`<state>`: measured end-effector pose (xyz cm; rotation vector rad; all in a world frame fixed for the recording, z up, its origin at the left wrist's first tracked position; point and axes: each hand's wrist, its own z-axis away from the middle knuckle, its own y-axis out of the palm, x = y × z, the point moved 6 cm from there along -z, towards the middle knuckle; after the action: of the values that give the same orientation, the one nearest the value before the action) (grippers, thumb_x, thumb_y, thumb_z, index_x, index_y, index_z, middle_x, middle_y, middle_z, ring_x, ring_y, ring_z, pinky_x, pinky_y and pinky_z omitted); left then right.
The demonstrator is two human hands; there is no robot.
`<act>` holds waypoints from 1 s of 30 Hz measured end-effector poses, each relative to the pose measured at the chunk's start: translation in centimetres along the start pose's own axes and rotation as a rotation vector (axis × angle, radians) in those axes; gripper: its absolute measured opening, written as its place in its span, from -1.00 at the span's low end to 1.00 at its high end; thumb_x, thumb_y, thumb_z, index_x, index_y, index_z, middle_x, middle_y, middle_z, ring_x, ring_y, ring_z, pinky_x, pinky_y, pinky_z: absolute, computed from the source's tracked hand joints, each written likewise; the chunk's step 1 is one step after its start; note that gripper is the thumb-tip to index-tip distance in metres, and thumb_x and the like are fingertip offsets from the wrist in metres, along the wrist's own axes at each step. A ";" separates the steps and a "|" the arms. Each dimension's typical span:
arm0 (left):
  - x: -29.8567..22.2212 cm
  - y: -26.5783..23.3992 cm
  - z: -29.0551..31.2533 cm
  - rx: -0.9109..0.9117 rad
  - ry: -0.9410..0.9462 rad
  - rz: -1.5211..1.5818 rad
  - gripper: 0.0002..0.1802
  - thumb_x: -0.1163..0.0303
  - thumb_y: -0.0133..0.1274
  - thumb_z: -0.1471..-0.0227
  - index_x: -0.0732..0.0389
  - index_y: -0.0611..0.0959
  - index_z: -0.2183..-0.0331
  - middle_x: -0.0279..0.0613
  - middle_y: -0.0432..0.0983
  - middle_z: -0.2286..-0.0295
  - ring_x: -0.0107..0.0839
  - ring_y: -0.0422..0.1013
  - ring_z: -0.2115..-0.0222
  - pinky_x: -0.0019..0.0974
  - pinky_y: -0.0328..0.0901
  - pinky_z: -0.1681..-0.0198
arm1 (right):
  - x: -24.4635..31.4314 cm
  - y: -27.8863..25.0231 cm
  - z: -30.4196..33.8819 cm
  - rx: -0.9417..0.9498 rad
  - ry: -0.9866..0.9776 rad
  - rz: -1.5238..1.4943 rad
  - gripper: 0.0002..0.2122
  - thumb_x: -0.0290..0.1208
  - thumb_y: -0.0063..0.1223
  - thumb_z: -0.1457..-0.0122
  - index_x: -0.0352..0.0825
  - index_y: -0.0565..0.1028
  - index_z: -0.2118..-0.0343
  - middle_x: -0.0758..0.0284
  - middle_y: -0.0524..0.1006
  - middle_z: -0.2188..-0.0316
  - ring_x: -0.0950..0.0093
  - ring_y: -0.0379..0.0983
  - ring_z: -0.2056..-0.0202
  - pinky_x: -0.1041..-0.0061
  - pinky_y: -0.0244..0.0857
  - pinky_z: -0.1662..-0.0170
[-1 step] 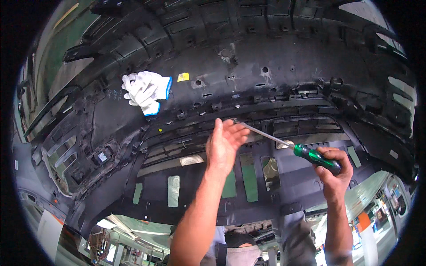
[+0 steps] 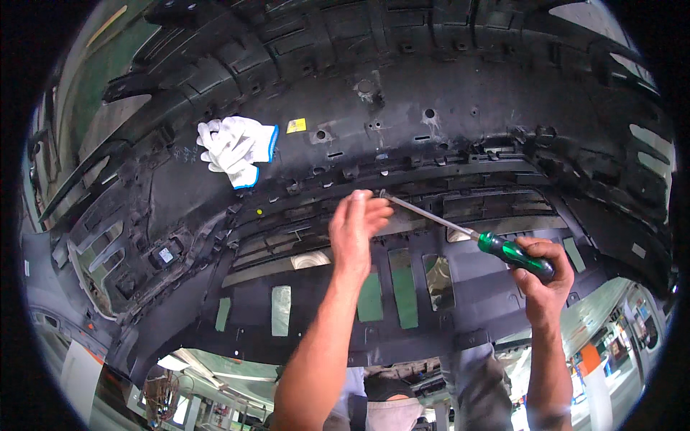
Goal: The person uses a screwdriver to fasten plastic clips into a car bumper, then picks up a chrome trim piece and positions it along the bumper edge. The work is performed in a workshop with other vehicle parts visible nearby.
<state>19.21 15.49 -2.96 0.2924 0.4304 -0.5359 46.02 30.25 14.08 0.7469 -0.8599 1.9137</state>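
My right hand [image 2: 544, 274] is closed round the green and black handle of a screwdriver [image 2: 516, 256]. Its long metal shaft points up and to the left. At the far end of the shaft is a small dark piece [image 2: 382, 194], too small to name; it could be a clip or part of the tip. My left hand [image 2: 352, 228] is beside that end, open, fingers stretched and slightly blurred, with no object visible in it. Both hands are over a large black moulded plastic car bumper [image 2: 402, 93], seen from its inner side, with slots and holes along it.
White work gloves [image 2: 233, 147] with blue cuffs lie on the bumper at the left. A yellow label [image 2: 296, 126] is stuck beside them. Rectangular openings [image 2: 281, 310] run along the near panel. Workshop gear shows at the lower right.
My left hand has shifted slightly left, its fingers drawing back from the end of the screwdriver. The screwdriver and right hand have moved a touch to the right.
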 end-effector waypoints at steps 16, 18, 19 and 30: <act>-2.0 3.5 -6.3 0.122 0.980 -1.653 -0.23 0.35 0.41 0.24 0.22 0.51 -0.07 -0.13 0.46 0.03 -0.13 0.39 0.03 -0.04 0.24 -0.12 | -2.3 -2.4 -1.1 -0.015 0.004 0.115 -0.69 -0.55 0.30 0.07 -0.41 0.53 0.21 0.15 0.57 0.10 0.37 0.51 0.07 0.35 0.47 -0.03; -2.0 3.6 -6.4 0.125 0.952 -1.662 -0.25 0.34 0.41 0.23 0.21 0.52 -0.05 -0.16 0.46 0.05 -0.15 0.39 0.05 -0.04 0.23 -0.11 | -2.2 -2.1 -1.4 -0.017 0.011 0.084 -0.69 -0.55 0.30 0.07 -0.41 0.53 0.20 0.15 0.57 0.10 0.37 0.52 0.07 0.35 0.47 -0.03; -2.1 3.7 -6.5 0.136 0.923 -1.664 -0.27 0.33 0.40 0.22 0.21 0.52 -0.04 -0.17 0.46 0.06 -0.17 0.39 0.05 -0.04 0.23 -0.12 | -2.2 -1.9 -1.5 -0.017 0.014 0.068 -0.69 -0.55 0.30 0.06 -0.41 0.53 0.20 0.15 0.57 0.10 0.37 0.52 0.06 0.35 0.48 -0.03; -3.7 3.6 -8.2 0.223 0.791 -1.446 -0.59 0.35 0.34 0.12 0.24 0.66 0.17 -0.11 0.53 0.23 -0.07 0.46 0.13 -0.04 0.35 0.01 | -1.4 -0.5 -4.0 -0.031 0.000 0.091 -0.68 -0.59 0.30 0.08 -0.40 0.53 0.20 0.17 0.57 0.08 0.37 0.51 0.04 0.37 0.44 -0.04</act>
<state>15.71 23.16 -7.77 0.3731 1.3708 -1.9115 46.47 32.94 10.81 0.6998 -0.9351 1.9757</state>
